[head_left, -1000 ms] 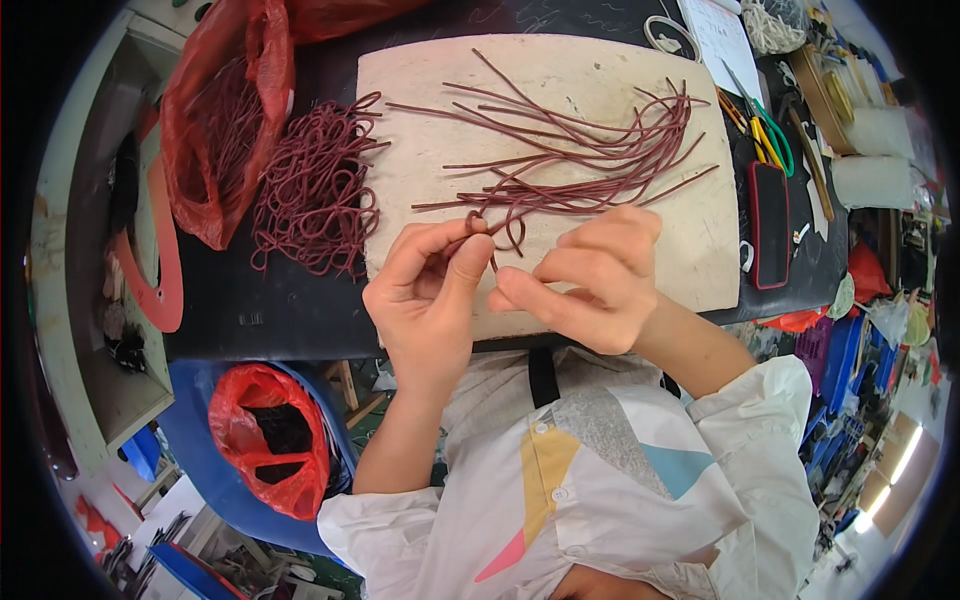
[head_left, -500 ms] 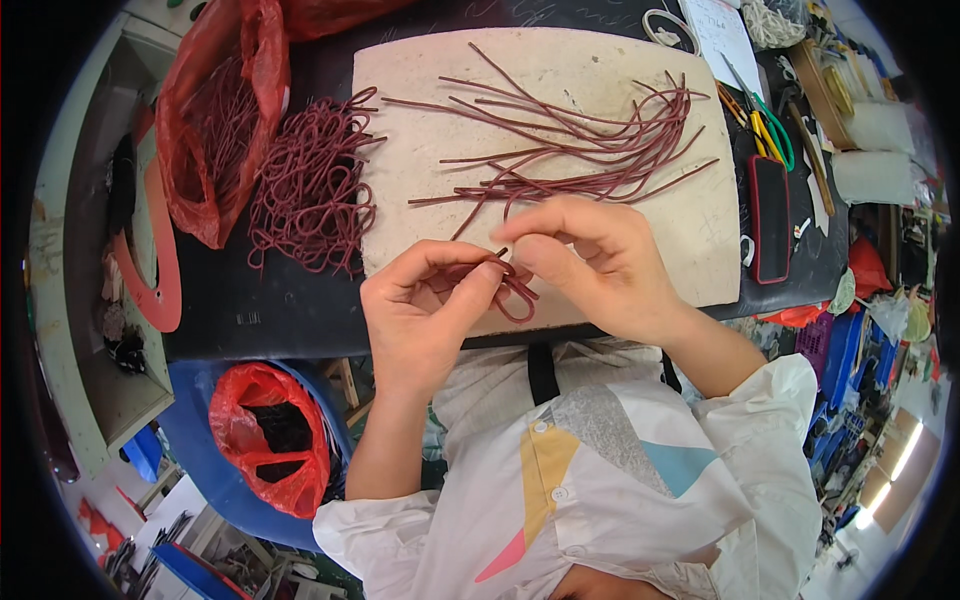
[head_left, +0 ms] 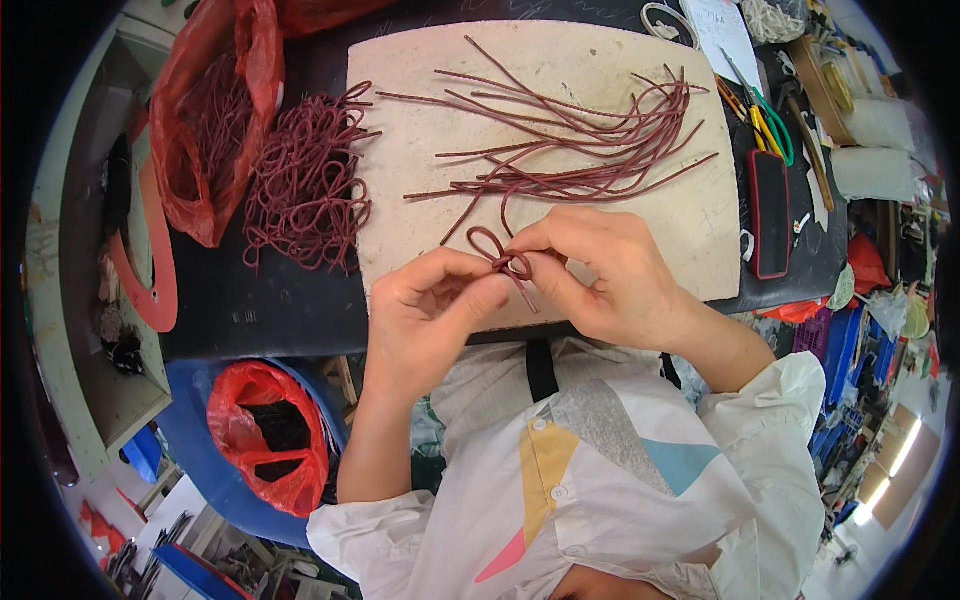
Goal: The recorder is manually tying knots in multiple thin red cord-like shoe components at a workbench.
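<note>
Between my two hands is a dark red cord bow [head_left: 503,262], with loops and short ends sticking out around a small knot. My left hand [head_left: 425,310] pinches its left side between thumb and fingers. On the other side, my right hand [head_left: 600,270] grips a loop with thumb and forefinger. Both hands are over the near edge of a pale board [head_left: 420,225]. Beyond them, a bundle of loose dark red cords [head_left: 590,150] lies across the board. A heap of knotted, looped cords [head_left: 310,190] rests against the board's left side.
A red plastic bag [head_left: 185,180] with more cords stands at the far left. On the right lie a black phone-like slab [head_left: 769,215] with red edging, green-handled scissors [head_left: 780,135] and papers [head_left: 722,40]. A blue bin [head_left: 190,440] with a red bag liner [head_left: 228,450] sits below the table's left.
My right fingers have come down onto the cord and now grip it. The loops have turned and spread into a visible bow between both hands.
</note>
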Available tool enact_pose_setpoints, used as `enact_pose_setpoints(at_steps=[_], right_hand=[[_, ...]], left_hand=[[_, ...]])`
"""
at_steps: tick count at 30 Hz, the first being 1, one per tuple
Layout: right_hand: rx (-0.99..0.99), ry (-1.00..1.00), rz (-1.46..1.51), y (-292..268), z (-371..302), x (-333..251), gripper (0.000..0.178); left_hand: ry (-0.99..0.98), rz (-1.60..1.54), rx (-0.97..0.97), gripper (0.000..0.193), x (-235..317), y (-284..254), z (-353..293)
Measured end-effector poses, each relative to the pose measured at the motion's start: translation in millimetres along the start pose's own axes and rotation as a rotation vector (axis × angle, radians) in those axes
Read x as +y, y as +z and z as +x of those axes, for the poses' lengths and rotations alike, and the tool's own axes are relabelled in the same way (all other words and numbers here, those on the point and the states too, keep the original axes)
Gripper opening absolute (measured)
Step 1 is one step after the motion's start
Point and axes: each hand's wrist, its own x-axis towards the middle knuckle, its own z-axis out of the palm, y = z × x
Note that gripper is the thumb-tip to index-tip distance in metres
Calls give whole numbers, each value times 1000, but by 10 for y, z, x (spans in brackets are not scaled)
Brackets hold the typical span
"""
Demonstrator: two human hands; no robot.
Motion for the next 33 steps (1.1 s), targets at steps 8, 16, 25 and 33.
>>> enact_pose_setpoints(at_steps=[8, 16, 25, 33], right_hand=[[43, -17, 7, 39, -76, 103, 9], [11, 341, 366, -95, 57, 59, 18], [75, 260, 435, -13, 49, 50, 11], [54, 104, 264, -10, 50, 54, 13]], left_hand=[[-51, -274, 124, 15, 55, -14, -4], [842, 836, 130, 18, 12, 49, 58], [-196, -444, 96, 16, 62, 14, 27], [-206, -440, 131, 19, 48, 42, 3]])
